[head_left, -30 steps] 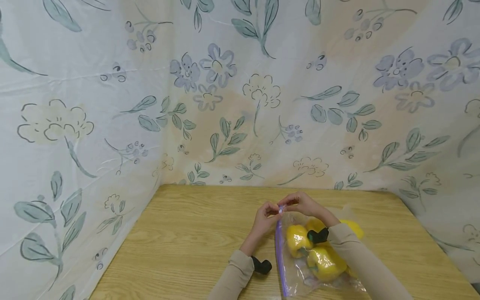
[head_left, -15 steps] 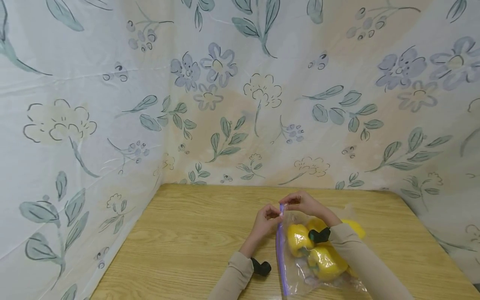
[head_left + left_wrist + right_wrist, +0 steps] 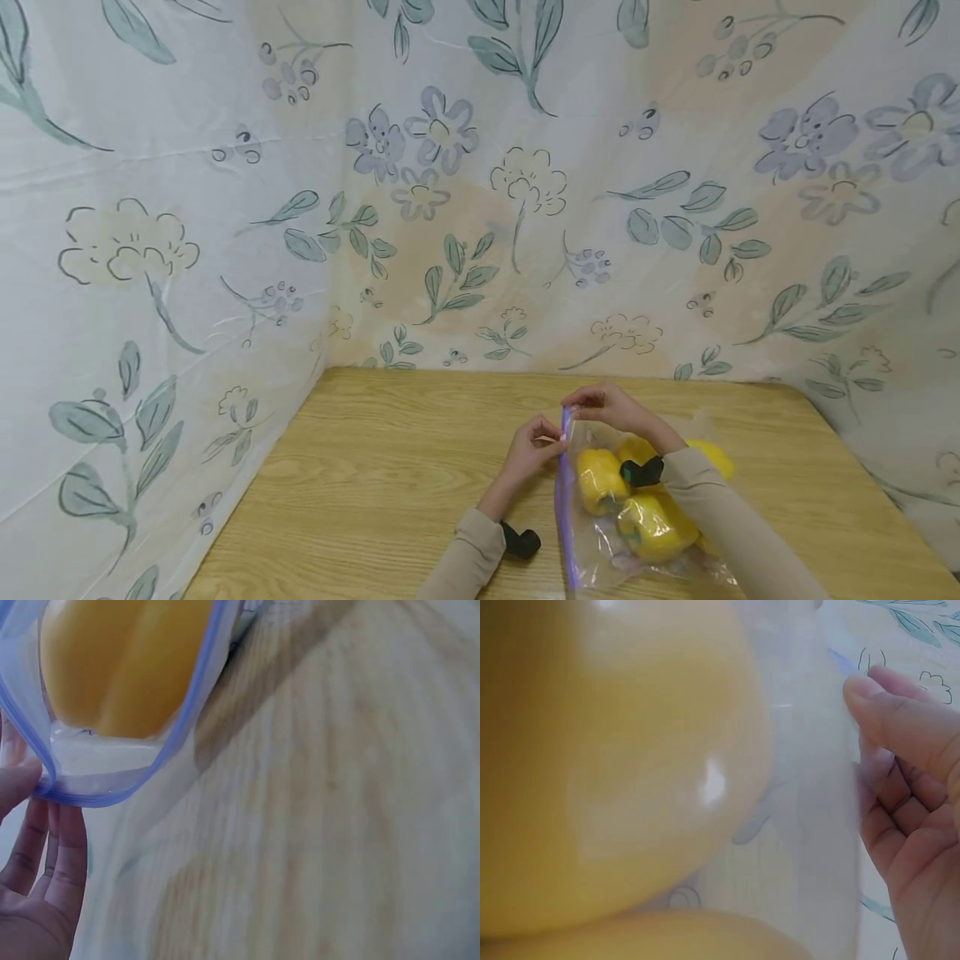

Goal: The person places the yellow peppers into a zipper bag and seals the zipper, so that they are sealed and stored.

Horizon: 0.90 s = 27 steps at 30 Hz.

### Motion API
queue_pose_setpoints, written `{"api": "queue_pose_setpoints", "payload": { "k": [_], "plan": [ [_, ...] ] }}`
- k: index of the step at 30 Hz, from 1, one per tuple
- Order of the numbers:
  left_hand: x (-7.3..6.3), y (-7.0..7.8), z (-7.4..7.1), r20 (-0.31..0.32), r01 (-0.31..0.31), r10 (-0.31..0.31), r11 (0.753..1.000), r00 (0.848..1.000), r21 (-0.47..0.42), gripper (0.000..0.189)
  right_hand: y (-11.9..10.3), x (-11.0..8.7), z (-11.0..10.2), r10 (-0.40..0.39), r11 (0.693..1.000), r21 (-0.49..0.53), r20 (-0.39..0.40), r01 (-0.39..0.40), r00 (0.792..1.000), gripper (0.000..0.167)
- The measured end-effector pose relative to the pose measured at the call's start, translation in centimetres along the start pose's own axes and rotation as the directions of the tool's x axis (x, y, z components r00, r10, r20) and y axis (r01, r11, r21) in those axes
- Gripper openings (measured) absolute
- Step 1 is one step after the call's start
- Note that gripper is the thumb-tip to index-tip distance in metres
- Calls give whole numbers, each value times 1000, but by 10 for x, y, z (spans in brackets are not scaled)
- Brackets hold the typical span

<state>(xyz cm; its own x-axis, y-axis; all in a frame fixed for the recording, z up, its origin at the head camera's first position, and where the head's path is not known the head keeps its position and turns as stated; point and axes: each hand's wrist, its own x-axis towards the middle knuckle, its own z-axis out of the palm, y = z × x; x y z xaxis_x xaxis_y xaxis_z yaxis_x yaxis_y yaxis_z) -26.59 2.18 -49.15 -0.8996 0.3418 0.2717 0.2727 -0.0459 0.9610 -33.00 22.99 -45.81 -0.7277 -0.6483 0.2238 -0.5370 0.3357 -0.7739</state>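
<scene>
A clear zip bag (image 3: 592, 571) with a purple zip edge (image 3: 562, 508) lies on the table. Several yellow bell peppers (image 3: 658, 529) are inside it. My left hand (image 3: 531, 452) pinches the zip near its far end, at a small white slider (image 3: 563, 437). Just beyond, my right hand (image 3: 611, 408) pinches the bag's far corner between thumb and fingers. In the left wrist view the bag's mouth gapes below a yellow pepper (image 3: 124, 671), and the left thumb and fingers hold its rim (image 3: 97, 799). The right wrist view shows the right thumb (image 3: 892, 712) at the bag's edge.
The wooden table (image 3: 360, 500) extends to the left of the bag. Floral cloth (image 3: 450, 250) hangs behind the table and along its sides. A black wrist camera (image 3: 520, 542) sits on the left wrist, and another black camera (image 3: 641, 472) on the right.
My left hand has slid a little along the zip toward me with the slider, widening the distance from my right hand. The right hand stays at the corner.
</scene>
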Motion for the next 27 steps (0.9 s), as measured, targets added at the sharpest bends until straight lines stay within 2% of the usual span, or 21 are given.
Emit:
{"api": "queue_pose_setpoints", "payload": {
  "k": [7, 11, 14, 17, 21, 27],
  "plan": [
    [-3, 1, 0, 6, 21, -21, 1000, 1000, 8, 20, 0, -1, -1, -3, 999, 38, -3, 3, 1000, 22],
    [-4, 2, 0, 10, 29, -29, 999, 1000, 18, 20, 4, -2, -1, -72, 996, 42, -16, 73, 997, 22],
    [-5, 3, 0, 3, 36, -36, 999, 999, 22, 19, 6, -3, -1, -96, 993, 61, -32, 97, 995, 22],
    [-5, 4, 0, -8, 45, -44, 998, 999, 32, 20, 5, -3, -1, -37, 996, 78, -43, 40, 998, 22],
    [-5, 5, 0, -18, 45, -45, 998, 999, 39, 19, 1, -3, 0, 78, 993, 97, -42, -74, 996, 24],
    [-6, 4, 0, -29, 68, -67, 997, 997, 36, 18, -2, -1, 1, 111, 990, 92, -4, -110, 994, 27]
  ]
}}
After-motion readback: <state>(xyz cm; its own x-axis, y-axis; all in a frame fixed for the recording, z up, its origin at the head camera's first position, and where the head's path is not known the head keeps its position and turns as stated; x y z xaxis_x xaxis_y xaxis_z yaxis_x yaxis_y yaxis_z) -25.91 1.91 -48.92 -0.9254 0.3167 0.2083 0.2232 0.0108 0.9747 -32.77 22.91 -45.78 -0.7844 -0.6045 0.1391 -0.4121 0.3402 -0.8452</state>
